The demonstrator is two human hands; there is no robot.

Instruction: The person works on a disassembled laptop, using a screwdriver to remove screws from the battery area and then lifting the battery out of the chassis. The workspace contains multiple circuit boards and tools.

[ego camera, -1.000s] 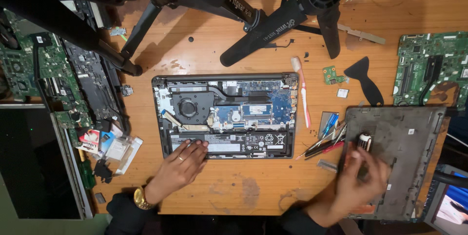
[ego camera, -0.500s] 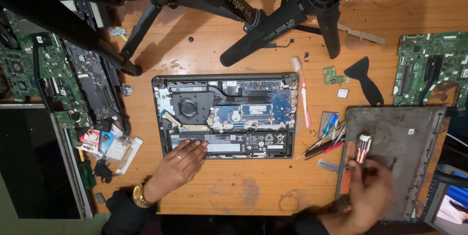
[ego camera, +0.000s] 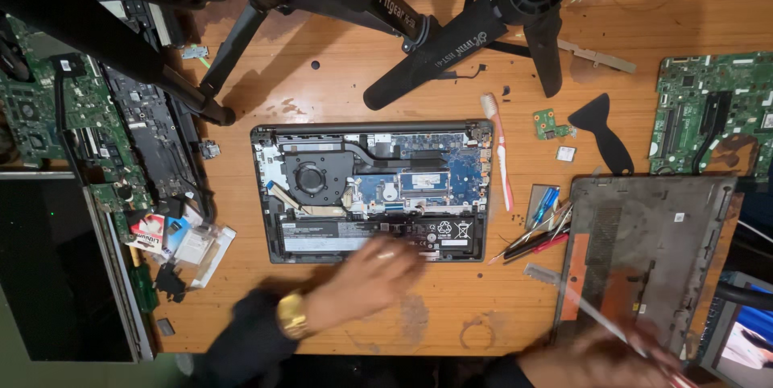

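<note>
- The right hand (ego camera: 600, 356), blurred at the near edge of the wooden table (ego camera: 338, 74), is closed around a thin pale rod-shaped tool (ego camera: 592, 314); which fingers pinch it cannot be told through the blur.
- The tool slants up and left from that hand across the near left corner of the grey removed laptop bottom cover (ego camera: 652, 251), which lies right of the opened laptop.
- It looks light, stiff and narrow, so it should handle best pinched low on its shaft, like a pen; held far back, its tip would wander.
- The left hand (ego camera: 366, 279), with a gold wristwatch (ego camera: 292, 315) on its wrist, lies flat and loosely open, its fingertips touching the near edge of the opened dark grey laptop base with exposed boards and a round fan (ego camera: 370, 191). It holds nothing.
- The laptop base sits at the table's middle. It appears rigid and fairly heavy at the frame but fragile inside; the safe hold is the outer rim, away from the black battery (ego camera: 322, 237) and the boards.
- Just right of the laptop lies a pink-and-white toothbrush (ego camera: 499, 154), and beyond it a black plastic pry tool (ego camera: 604, 130).
- Farther back, black tripod legs (ego camera: 451, 42) stand behind the laptop.
- Against the picture half a second back, the right hand has dropped nearer the person, and the small striped object it was holding up is gone from view. The left hand has slid rightward along the laptop's near edge.
</note>
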